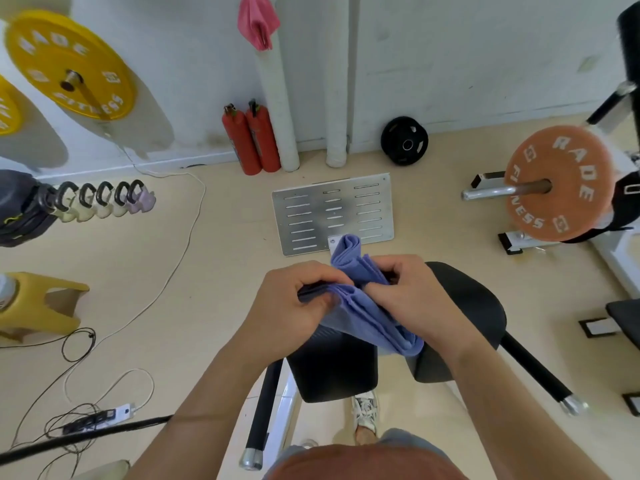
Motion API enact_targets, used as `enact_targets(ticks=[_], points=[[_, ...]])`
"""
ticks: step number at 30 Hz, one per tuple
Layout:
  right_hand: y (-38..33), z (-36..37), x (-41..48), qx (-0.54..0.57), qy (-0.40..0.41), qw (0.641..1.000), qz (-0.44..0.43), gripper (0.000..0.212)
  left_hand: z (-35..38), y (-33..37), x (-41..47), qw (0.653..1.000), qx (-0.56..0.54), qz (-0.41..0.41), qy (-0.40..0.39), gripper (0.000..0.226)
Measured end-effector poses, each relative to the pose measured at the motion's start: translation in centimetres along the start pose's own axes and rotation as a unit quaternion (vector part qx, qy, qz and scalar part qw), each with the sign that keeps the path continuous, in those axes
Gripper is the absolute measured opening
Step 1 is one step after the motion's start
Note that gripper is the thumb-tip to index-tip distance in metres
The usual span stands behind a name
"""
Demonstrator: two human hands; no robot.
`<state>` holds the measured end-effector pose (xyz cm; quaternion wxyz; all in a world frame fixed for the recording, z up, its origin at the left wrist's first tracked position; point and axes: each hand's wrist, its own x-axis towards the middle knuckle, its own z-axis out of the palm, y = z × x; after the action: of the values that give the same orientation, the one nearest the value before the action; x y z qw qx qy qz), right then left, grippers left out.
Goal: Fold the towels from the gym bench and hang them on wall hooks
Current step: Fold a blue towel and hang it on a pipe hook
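Both hands pinch the blue towel (363,306) above the bench (464,306), so the folds stay flat. The left hand (294,299) and right hand (412,292) squeeze tight to keep the layers together

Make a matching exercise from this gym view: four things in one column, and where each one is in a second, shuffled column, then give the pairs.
Things:
1. blue towel
2. pink towel
3. extinguishers
4. black plate

Places:
A. leaning on the wall, right of the pipes
B. hanging high on the wall
C. held in both hands over the bench
D. standing on the floor, left of the pipes

Pairs: 1-C, 2-B, 3-D, 4-A
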<state>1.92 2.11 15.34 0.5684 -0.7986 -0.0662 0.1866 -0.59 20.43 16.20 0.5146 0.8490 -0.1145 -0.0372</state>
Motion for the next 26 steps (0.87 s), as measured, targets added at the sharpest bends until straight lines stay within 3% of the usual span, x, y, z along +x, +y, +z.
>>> enact_targets(ticks=[6, 11, 17, 22, 24, 26], points=[[-1.5, 0.3, -0.7, 0.005, 0.033, 0.998, -0.055, 0.023, -0.2, 1.0, 0.1, 0.998, -0.021, -0.005, 0.051, 0.026], [-2.5, 0.0, -1.4, -0.007, 0.016, 0.996, -0.083, 0.047, 0.0, 1.4, -0.2, 0.994, -0.008, 0.011, 0.110, 0.040], [-3.0, -0.8, -1.5, -0.084, 0.001, 0.989, -0.120, 0.038, 0.1, 2.0, -0.1, 0.978, 0.105, 0.121, 0.131, 0.013], [-2.9, -1.2, -1.5, -0.100, -0.001, 0.988, -0.114, 0.043, -0.7, 2.7, 0.4, 0.972, 0.195, 0.131, 0.015, 0.016], [-3.3, -1.8, -1.6, -0.058, -0.041, 0.993, -0.091, 0.039, -0.9, 2.7, 0.8, 0.962, 0.247, 0.118, -0.006, 0.016], [-3.9, -2.7, -1.9, 0.035, -0.162, 0.985, -0.049, 0.025, -1.1, 2.4, 1.1, 0.944, 0.303, 0.129, 0.013, 0.013]])
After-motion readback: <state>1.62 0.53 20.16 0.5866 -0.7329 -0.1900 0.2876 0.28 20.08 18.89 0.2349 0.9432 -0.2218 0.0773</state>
